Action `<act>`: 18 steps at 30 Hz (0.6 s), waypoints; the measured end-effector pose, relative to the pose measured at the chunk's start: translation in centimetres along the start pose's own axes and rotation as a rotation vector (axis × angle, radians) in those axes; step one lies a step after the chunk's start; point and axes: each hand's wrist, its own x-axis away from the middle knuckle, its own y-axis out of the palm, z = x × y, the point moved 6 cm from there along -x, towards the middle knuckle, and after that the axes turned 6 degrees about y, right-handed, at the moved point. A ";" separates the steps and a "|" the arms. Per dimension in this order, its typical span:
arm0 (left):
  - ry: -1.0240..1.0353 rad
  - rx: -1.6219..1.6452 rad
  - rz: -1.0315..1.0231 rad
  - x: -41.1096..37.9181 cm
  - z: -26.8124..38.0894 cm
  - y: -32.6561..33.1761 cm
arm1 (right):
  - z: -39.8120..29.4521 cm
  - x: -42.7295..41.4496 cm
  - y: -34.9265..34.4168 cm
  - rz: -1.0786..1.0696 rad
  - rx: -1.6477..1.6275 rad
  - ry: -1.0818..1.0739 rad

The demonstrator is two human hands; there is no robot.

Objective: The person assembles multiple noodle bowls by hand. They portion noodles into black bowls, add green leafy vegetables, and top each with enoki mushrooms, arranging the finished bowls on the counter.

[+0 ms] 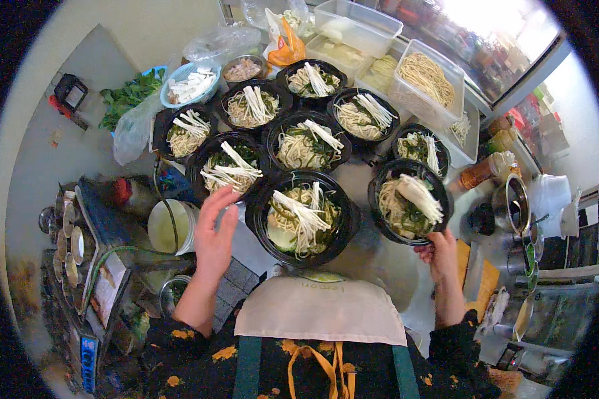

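Note:
Several black bowls of noodles, dark green strips and white enoki mushrooms stand close together before me. My right hand (438, 247) grips the near rim of a black bowl (410, 202) at the right, whose enoki bundle (419, 197) lies over noodles and greens. My left hand (215, 224) is raised with fingers apart, by the near edge of the left bowl (232, 167); whether the fingertips touch it I cannot tell. Between my hands sits the nearest bowl (303, 219), with a pale slice at its lower left. A middle bowl (307, 142) stands just behind it.
Behind the bowls are a blue basket of white pieces (190, 86), a metal bowl of pinkish pieces (243, 69) and a clear plastic container of noodles (427, 80). A white bucket (172, 227) stands at the left. Jars (486, 169) and a metal pot (512, 204) are at the right.

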 end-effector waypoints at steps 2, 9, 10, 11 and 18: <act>-0.076 0.186 0.080 -0.8 0.1 -0.4 | -3.0 2.4 0.3 -0.001 0.063 -0.054; -0.174 0.656 -0.111 -3.9 4.7 4.4 | -6.3 9.3 9.5 -0.236 0.043 -0.064; -0.242 0.746 -0.123 -3.8 4.7 4.8 | -5.9 9.6 10.7 -0.290 0.121 -0.055; -0.301 0.743 -0.146 -3.7 4.7 5.0 | -5.1 9.8 12.1 -0.408 0.144 -0.021; -0.506 0.664 -0.257 -3.7 0.4 4.1 | -0.8 11.1 16.9 -0.652 0.013 0.154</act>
